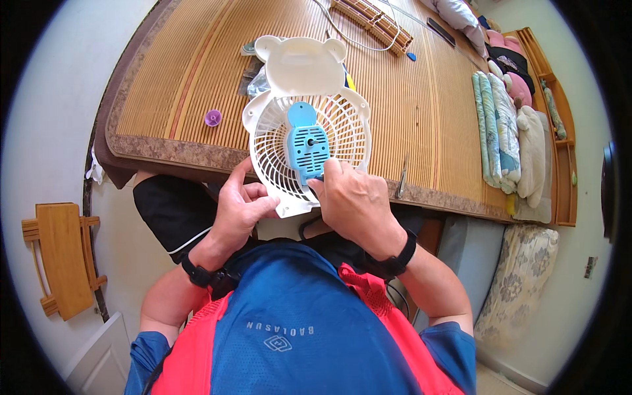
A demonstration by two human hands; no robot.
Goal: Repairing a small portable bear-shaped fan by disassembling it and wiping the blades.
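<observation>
Between the hands, a white fan grille [316, 141] carries a light-blue motor housing [306, 145]; beyond them lie a tan striped bamboo mat [408, 99] and a small purple cap [212, 118].

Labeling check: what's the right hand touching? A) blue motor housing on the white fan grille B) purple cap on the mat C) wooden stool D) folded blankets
A: the right hand has its fingers on the lower edge of the blue motor housing, while the left hand grips the rim of the white grille.
</observation>
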